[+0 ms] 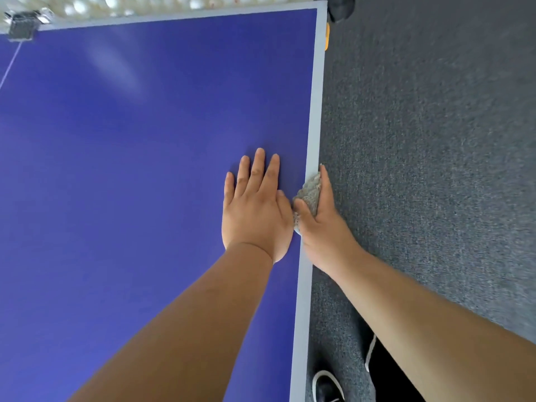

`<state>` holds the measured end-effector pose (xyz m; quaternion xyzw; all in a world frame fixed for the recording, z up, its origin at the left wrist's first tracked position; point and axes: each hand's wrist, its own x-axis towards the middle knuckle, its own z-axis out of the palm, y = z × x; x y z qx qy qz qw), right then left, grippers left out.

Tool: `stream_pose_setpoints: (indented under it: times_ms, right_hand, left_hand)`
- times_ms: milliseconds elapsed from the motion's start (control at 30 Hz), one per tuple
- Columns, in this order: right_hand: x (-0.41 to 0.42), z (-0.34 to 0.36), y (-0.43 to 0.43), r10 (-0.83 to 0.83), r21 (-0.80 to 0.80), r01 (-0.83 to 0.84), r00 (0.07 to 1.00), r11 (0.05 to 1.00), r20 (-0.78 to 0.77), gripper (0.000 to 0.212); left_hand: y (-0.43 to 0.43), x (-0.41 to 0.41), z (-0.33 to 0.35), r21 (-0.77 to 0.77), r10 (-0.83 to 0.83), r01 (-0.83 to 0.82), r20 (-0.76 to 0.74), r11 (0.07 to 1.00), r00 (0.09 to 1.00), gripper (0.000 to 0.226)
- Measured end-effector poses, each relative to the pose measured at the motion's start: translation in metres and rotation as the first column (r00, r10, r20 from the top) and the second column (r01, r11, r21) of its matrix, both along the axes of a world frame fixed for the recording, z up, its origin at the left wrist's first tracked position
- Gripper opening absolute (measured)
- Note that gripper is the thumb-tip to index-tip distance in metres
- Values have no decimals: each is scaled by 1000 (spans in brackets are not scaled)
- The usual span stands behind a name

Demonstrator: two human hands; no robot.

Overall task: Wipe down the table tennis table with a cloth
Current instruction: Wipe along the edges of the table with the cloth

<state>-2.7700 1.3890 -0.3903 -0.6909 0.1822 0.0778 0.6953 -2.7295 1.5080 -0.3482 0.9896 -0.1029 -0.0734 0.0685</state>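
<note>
The table tennis table [130,169] fills the left and centre of the view, its top a deep matte blue with a soft patch of glare near the far end. A pale grey border stripe [314,111] runs along the table's right edge and across its far end.

The left hand [255,210] lies flat on the blue top just inside that right edge, palm down, fingers straight and slightly spread. The right hand [322,224] grips a grey fuzzy cloth [310,194] against the table's right edge — thumb on top of the cloth, fingers reaching over the side. The two hands nearly touch.

Off the table's right side lies dark grey carpet [435,169], and a black shoe with white trim [326,387] stands on it close to the table's near end. A small orange tab [327,36] sits on the table's right side near the far corner. At the far left of the table is a blurred dark net clamp [21,26], and beyond the table's far end lies a mass of white balls [174,2].
</note>
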Motion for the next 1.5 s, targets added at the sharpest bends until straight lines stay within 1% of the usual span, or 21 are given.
stream_pose_setpoints:
  times_ms: [100,167,233,333,400,467,500,567,633,700,767,833,900,1000,1067,1167,1267,1300,1400,1500]
  right_hand:
    - [56,3,-17,-11,-153,2,999,988,-52,73]
    - [91,5,-28,-38,-214,28,998,976,-41,69]
    - [103,3,-30,-65,-244,58,998,968,-21,67]
    - [70,-1,-18,-88,-179,87,996,980,3,66]
    - [24,-8,-4,-90,-83,91,996,992,6,69]
    - [-16,-9,7,-63,9,63,998,998,-31,71]
    - [-26,-6,9,-43,-1,43,997,999,-65,69]
    - [-19,5,6,-2,-125,-13,993,992,-114,68]
    - [4,12,1,-19,-241,-19,988,970,-155,67]
    - [25,16,-1,-57,-275,8,983,961,-172,65]
    - [30,17,0,-87,-271,39,982,962,-169,63]
    - [11,17,7,-109,-230,75,984,970,-139,63]
    - [-33,12,22,-122,-168,103,987,980,-106,64]
    - [-94,12,37,-75,-103,65,993,993,-96,66]
    - [-85,17,32,-37,-121,20,989,992,-143,66]
    - [-30,24,16,-48,-231,1,979,973,-199,65]
    - [0,27,12,-84,-281,40,985,959,-149,63]
    - [-3,27,14,-94,-265,56,987,963,-133,62]
    - [-41,20,25,-135,-141,121,986,983,-95,62]
    - [-79,11,36,-96,-131,84,991,988,-89,61]
  left_hand:
    - [2,0,0,-31,-1,1,-5,1000,1000,75]
    - [1,-1,-1,-26,-4,4,0,1000,1000,76]
    - [-1,2,-3,-27,-3,3,10,1000,1000,76]
    - [1,-1,-5,-3,1,-1,10,1000,1000,69]
    - [1,0,-5,14,-7,7,-7,1000,1000,66]
    - [1,1,-1,22,-38,39,-40,999,998,65]
    - [3,-2,2,26,-60,62,-65,998,996,65]
    - [16,-19,5,43,-108,112,-93,993,990,64]
    - [35,-60,6,83,-128,136,-102,987,987,64]
    - [49,-104,5,106,-113,123,-96,987,989,65]
    - [52,-123,2,97,-93,102,-95,990,991,65]
    - [51,-121,1,90,-83,90,-76,992,994,65]
    - [51,-118,0,95,-87,93,-60,991,994,65]
    - [51,-120,-1,88,-88,92,-56,992,995,64]
    - [51,-120,-1,76,-83,87,-52,993,995,64]
    - [51,-120,-2,74,-81,84,-36,994,996,65]
    - [49,-120,-2,74,-77,80,-39,994,996,65]
    - [49,-121,-1,69,-74,77,-41,995,996,65]
    - [49,-121,0,62,-76,78,-35,995,997,65]
    - [51,-121,-1,49,-66,67,-20,997,998,64]
